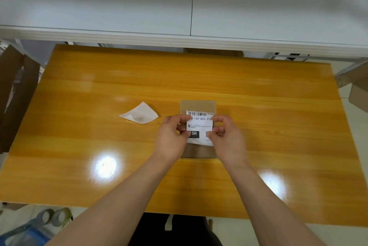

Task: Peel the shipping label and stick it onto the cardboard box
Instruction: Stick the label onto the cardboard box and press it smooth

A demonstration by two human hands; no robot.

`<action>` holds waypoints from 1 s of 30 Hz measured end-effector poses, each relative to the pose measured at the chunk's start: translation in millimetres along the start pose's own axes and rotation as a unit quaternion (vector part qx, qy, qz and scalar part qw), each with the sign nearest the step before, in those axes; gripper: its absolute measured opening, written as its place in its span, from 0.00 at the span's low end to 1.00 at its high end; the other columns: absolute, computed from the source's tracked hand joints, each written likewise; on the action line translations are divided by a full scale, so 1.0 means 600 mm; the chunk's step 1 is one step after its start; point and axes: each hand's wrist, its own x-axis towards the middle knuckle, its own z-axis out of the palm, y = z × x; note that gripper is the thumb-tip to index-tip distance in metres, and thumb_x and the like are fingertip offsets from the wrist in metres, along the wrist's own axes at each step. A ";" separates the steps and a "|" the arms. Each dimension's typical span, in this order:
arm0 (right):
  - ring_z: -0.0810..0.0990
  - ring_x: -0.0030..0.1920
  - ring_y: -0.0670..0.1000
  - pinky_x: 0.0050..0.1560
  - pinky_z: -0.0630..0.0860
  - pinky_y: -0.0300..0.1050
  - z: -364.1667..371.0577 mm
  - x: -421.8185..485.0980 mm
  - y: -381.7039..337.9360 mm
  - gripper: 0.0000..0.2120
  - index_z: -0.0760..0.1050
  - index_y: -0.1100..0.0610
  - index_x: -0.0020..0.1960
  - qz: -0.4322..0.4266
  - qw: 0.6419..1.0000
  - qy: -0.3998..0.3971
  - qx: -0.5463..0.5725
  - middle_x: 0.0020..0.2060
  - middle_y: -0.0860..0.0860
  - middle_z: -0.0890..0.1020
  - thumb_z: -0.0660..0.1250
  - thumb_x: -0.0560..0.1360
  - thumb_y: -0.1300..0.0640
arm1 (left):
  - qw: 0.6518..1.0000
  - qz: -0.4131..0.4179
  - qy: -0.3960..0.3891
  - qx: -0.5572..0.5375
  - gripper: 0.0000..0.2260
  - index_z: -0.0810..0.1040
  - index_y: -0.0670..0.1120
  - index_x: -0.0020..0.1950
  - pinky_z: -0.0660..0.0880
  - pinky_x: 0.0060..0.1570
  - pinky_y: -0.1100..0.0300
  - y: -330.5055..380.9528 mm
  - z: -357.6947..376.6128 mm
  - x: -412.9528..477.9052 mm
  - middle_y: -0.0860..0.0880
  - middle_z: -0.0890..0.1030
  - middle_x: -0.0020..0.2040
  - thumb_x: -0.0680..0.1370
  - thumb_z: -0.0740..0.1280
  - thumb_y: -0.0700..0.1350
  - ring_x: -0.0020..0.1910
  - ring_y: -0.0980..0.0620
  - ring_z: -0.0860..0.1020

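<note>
Cardboard box (pixel 198 104), brown and lying flat, sits on the orange wooden table (pixel 199 78), a little right of its middle, as the head view looks down on it. The white shipping label (pixel 200 126) is over the middle of the box, with its barcode at the far edge and bare cardboard showing beyond it and nearer than it. Its near edge looks slightly bowed. I cannot tell whether the sheet is already pressed down on the box.

The left hand (pixel 171 136) comes in from the near side, and its grip pinches the label's left edge between the thumb and curled fingers. The right hand (pixel 229 136) mirrors it, its grip pinching the right edge. Both bare forearms reach across the near edge of the table.

A peeled backing paper (pixel 140 115), white with one corner curled over, lies on the table just left of the left hand and apart from the box.

Beyond the table stands a white surface (pixel 179 7). Brown cardboard pieces (pixel 12 86) lean at the left edge of the view, and two tape rolls (pixel 53 217) lie on the floor at the lower left.
</note>
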 end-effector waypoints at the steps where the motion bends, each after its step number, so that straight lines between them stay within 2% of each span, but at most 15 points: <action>1: 0.80 0.40 0.48 0.43 0.79 0.51 0.001 0.000 0.001 0.17 0.74 0.46 0.60 0.001 1.000 0.001 0.002 0.38 0.44 0.81 0.70 0.74 0.60 | 1.000 0.000 0.002 0.001 0.17 0.79 0.52 0.57 0.78 0.52 0.60 0.000 0.000 0.000 0.50 0.78 0.56 0.73 0.70 0.34 0.44 0.59 0.78; 5: 0.80 0.40 0.49 0.42 0.78 0.49 0.003 0.001 0.004 0.16 0.75 0.46 0.58 0.001 1.000 0.002 0.001 0.38 0.44 0.80 0.70 0.74 0.61 | 1.000 -0.001 0.002 -0.001 0.16 0.80 0.53 0.56 0.78 0.50 0.59 0.000 0.001 0.004 0.50 0.78 0.56 0.73 0.70 0.35 0.44 0.57 0.78; 10: 0.81 0.43 0.51 0.42 0.76 0.46 0.008 0.001 0.008 0.17 0.75 0.46 0.59 -0.021 1.000 0.002 -0.007 0.41 0.48 0.80 0.70 0.74 0.62 | 1.000 0.013 0.001 0.018 0.15 0.80 0.51 0.56 0.71 0.44 0.75 -0.004 0.001 0.005 0.51 0.77 0.56 0.73 0.71 0.35 0.43 0.61 0.76; 14: 0.80 0.43 0.51 0.41 0.73 0.40 0.011 -0.001 0.008 0.18 0.76 0.47 0.60 -0.041 0.999 0.012 -0.018 0.45 0.49 0.80 0.70 0.74 0.62 | 0.999 0.020 0.008 0.029 0.16 0.80 0.51 0.56 0.70 0.43 0.78 -0.005 0.002 0.005 0.50 0.77 0.56 0.73 0.71 0.35 0.42 0.61 0.76; 18: 0.76 0.41 0.40 0.48 0.73 0.40 0.008 -0.005 0.000 0.19 0.76 0.48 0.62 -0.044 0.998 0.028 -0.028 0.53 0.48 0.74 0.71 0.74 0.62 | 0.999 0.030 0.010 0.036 0.16 0.80 0.50 0.56 0.70 0.44 0.78 -0.005 0.002 0.003 0.49 0.76 0.56 0.73 0.71 0.34 0.42 0.61 0.76; 21: 0.74 0.38 0.38 0.50 0.74 0.42 0.004 -0.009 -0.006 0.24 0.73 0.46 0.66 -0.035 0.998 0.029 -0.031 0.55 0.47 0.70 0.71 0.73 0.61 | 0.999 0.031 0.008 0.039 0.16 0.80 0.50 0.56 0.70 0.44 0.78 -0.003 0.001 0.004 0.49 0.76 0.56 0.73 0.70 0.33 0.41 0.62 0.76; 25: 0.73 0.37 0.36 0.47 0.71 0.39 0.005 -0.011 -0.012 0.30 0.66 0.47 0.70 -0.007 1.000 0.021 -0.015 0.58 0.48 0.67 0.73 0.73 0.60 | 0.998 0.031 0.002 0.057 0.14 0.81 0.47 0.54 0.69 0.43 0.80 -0.002 -0.001 0.004 0.50 0.74 0.54 0.73 0.70 0.33 0.40 0.62 0.75; 28: 0.73 0.37 0.37 0.43 0.71 0.39 0.005 -0.011 -0.012 0.26 0.67 0.49 0.66 0.003 1.000 0.025 -0.007 0.60 0.50 0.70 0.73 0.72 0.60 | 0.997 0.031 -0.007 0.074 0.09 0.83 0.44 0.52 0.70 0.44 0.77 -0.003 -0.002 0.003 0.52 0.73 0.49 0.74 0.70 0.34 0.40 0.59 0.76; 30: 0.75 0.37 0.37 0.38 0.69 0.29 0.006 -0.012 -0.009 0.20 0.69 0.52 0.59 -0.004 0.999 0.030 -0.011 0.58 0.51 0.70 0.74 0.72 0.61 | 0.995 0.031 -0.015 0.091 0.07 0.84 0.44 0.51 0.74 0.48 0.66 -0.002 -0.002 0.004 0.50 0.73 0.49 0.75 0.70 0.36 0.43 0.52 0.77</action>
